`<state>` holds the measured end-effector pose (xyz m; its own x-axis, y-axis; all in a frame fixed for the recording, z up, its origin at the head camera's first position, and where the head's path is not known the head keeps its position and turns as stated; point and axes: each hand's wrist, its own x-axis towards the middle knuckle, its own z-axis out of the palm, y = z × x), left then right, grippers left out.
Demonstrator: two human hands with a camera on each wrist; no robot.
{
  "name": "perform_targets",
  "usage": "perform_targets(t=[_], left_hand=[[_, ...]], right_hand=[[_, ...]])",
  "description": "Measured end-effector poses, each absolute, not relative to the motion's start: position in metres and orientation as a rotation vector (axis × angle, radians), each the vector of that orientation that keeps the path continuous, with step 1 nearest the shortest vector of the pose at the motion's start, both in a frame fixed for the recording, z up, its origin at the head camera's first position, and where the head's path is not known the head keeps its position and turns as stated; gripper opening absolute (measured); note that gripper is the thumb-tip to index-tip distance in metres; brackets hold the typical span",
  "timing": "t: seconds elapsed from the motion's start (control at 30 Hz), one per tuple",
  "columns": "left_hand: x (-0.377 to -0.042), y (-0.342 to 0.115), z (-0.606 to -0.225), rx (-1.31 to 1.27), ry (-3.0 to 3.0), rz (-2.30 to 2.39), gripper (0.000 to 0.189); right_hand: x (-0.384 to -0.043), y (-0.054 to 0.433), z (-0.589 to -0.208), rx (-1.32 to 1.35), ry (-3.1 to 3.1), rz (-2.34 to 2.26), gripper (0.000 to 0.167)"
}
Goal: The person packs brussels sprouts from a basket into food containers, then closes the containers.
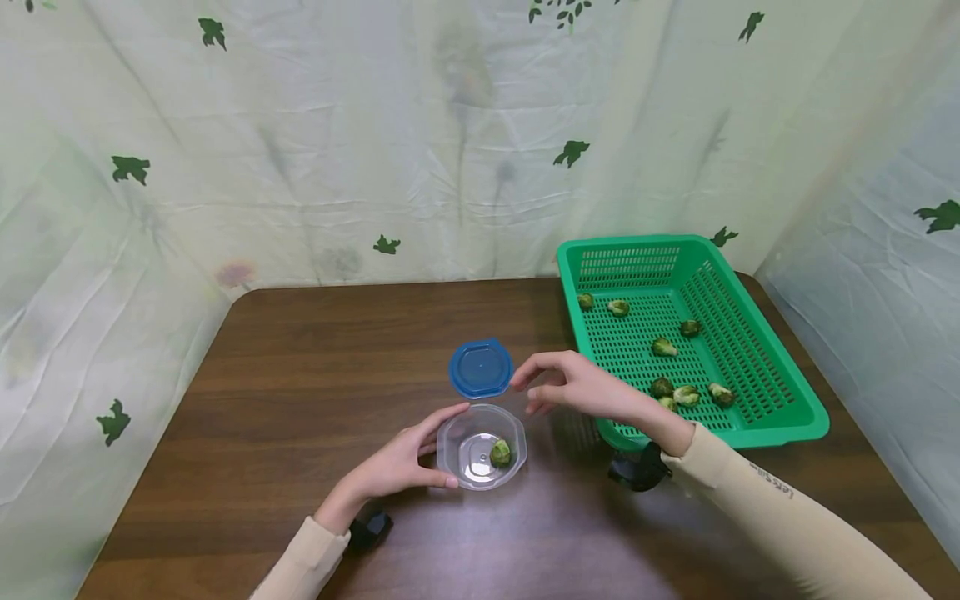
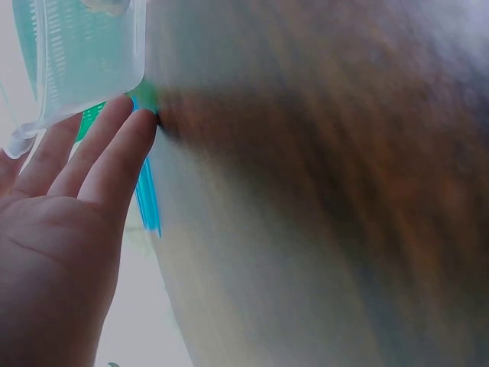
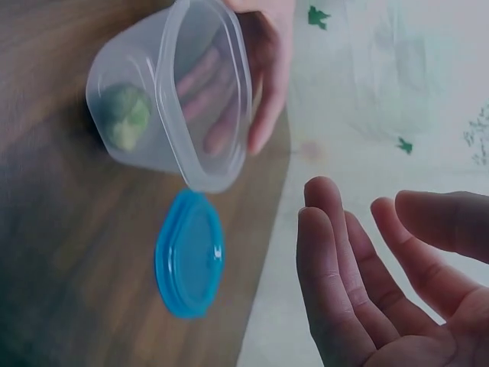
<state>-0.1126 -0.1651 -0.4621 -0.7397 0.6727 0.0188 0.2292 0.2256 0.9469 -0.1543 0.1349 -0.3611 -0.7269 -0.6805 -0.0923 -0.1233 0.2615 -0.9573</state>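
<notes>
A clear plastic food container (image 1: 461, 446) stands upright on the table with one Brussels sprout (image 1: 500, 453) lying inside. My left hand (image 1: 408, 454) holds its left side, thumb at the near rim and fingers along the far side. In the left wrist view the fingers (image 2: 114, 153) touch the container wall (image 2: 99, 69). Just right of the container and above the table, my right hand (image 1: 573, 383) hovers with loosely bent fingers and nothing between them. Behind the container lies its blue lid (image 1: 482, 368), flat on the table; in the right wrist view the lid (image 3: 191, 256) is apart from both hands.
To the right, a green plastic basket (image 1: 787, 392) holds several Brussels sprouts (image 1: 663, 347), some partly hidden by my right forearm. A brown wooden table (image 1: 315, 358) reaches back to a pale curtain (image 1: 337, 142) with leaf prints.
</notes>
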Motion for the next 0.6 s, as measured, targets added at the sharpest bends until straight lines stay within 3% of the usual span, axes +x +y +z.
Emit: perform_targets(t=[0.6], left_hand=[[-0.112,-0.165,-0.462,0.824,2.124,1.514,0.092]], right_hand=[[-0.180,0.190,-0.346,-0.572,2.139,-1.544,0.027]])
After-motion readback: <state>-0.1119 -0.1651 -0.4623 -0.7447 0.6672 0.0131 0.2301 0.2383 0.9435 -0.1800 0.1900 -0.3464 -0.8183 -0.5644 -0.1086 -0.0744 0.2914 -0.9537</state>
